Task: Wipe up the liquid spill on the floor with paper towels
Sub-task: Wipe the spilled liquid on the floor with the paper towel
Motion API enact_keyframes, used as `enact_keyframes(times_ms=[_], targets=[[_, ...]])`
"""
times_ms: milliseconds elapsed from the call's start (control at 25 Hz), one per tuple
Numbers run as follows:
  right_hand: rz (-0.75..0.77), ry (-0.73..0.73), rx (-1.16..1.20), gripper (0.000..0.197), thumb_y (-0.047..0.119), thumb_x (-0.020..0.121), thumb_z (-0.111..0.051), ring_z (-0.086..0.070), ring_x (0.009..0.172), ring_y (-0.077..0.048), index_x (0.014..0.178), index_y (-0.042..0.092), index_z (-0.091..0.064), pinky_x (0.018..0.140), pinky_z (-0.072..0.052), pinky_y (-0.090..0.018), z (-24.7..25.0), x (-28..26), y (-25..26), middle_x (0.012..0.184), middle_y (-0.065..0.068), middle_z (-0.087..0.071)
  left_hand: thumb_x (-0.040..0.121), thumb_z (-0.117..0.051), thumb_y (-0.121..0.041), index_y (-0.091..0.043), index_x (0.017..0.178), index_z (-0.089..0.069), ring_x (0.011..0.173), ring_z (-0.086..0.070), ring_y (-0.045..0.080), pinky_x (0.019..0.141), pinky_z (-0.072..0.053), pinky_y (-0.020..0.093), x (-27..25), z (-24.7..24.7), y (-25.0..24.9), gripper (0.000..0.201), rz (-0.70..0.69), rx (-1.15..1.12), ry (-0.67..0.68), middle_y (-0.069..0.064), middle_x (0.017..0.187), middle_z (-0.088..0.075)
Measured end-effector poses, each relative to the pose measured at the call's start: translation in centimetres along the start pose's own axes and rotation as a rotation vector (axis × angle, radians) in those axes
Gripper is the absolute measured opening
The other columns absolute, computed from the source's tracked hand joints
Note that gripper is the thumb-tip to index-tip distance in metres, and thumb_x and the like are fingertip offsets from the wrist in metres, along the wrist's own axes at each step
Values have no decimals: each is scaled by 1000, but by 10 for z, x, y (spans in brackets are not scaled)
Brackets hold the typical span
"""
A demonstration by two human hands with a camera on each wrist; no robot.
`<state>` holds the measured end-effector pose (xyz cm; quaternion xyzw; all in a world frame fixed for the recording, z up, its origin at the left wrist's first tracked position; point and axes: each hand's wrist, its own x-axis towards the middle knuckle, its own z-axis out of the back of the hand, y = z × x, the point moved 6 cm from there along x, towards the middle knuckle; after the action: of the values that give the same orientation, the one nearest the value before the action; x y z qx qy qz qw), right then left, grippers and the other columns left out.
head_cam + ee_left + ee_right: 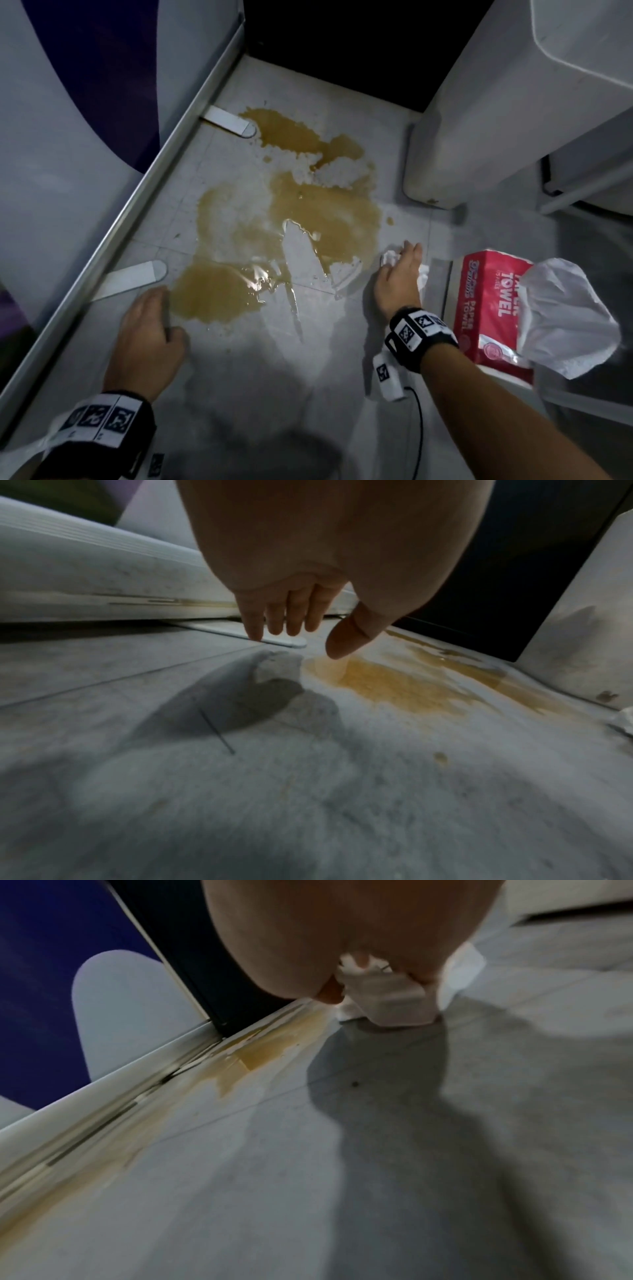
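Left hand [147,337] fingers [274,615] loose, empty; right hand [399,274] grips paper towel [390,257].

White capitals reading "PAPER TOWEL" are running sideways along the red paper towel pack [489,308] lying at three o'clock on the floor, with a larger "TOWEL" showing beside them. A white brand logo and a smaller line near it are staying too blurred to read. The wristband markers are carrying only patterns.
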<state>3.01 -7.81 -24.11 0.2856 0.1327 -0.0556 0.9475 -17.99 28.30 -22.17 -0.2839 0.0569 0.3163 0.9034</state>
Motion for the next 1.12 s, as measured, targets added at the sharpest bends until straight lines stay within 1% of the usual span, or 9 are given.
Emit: enact_keyframes(times_ms=[120,200,280,440,520,600,840,960,1120], targets=[[131,-114,-258,40,21,100,-43,-28,144,-34,137,6,-47,122,-19,-47,10,-12,2,156,-16,-29,71,-52,-15,-2,139,-38,135,-34,36,116,-28,49,1,-2,21,71,116,33,-32,21,143,-40],[115,37,-434,55,36,105,-25,-12,151,-31,151,6,-31,124,-4,-43,-10,-23,-7,163,-15,-17,63,-53,-21,2,123,-41,120,-43,45,103,-39,57,-5,-2,37,66,245,105,-55,28,126,-46],[41,166,-380,65,42,105,-13,3,153,-28,157,4,-7,124,2,-39,-21,-16,-11,165,-15,2,54,-53,-24,11,119,-39,111,-45,54,93,-41,62,-13,-13,55,75,383,149,74,37,119,-45],[57,228,-335,68,43,106,-15,9,152,-31,156,1,-1,123,3,-40,-18,44,14,164,-18,9,28,-57,-23,27,137,-22,128,-24,65,104,-24,68,-19,-52,92,125,380,212,306,51,138,-24],[95,267,-378,69,45,105,-18,9,152,-32,157,2,0,122,4,-41,-21,69,29,164,-18,10,31,-50,-26,25,139,-18,131,-19,65,102,-23,71,-21,-59,91,124,336,213,328,49,142,-19],[153,293,-445,71,45,105,-21,10,152,-33,157,2,0,123,3,-43,-25,85,41,164,-18,9,37,-42,-28,22,142,-17,134,-15,63,100,-22,73,-20,-57,80,119,337,176,306,45,147,-16],[185,341,-460,67,40,105,-22,9,152,-33,157,6,3,122,1,-44,-30,140,84,165,-16,12,35,-51,-24,14,148,-11,144,-5,51,113,-12,63,-18,-49,71,126,379,206,131,36,155,-7],[187,316,-477,66,40,105,-22,10,152,-32,158,9,3,122,2,-44,-36,158,91,165,-14,13,36,-66,-43,3,152,-1,148,4,40,118,-5,54,-16,-38,75,140,426,183,187,29,158,2],[212,331,-400,59,33,107,-20,9,152,-30,159,11,-2,122,2,-43,-32,162,86,166,-12,9,41,-67,-55,-6,154,-3,150,10,29,121,2,47,-19,-15,57,139,235,164,114,20,162,5]])
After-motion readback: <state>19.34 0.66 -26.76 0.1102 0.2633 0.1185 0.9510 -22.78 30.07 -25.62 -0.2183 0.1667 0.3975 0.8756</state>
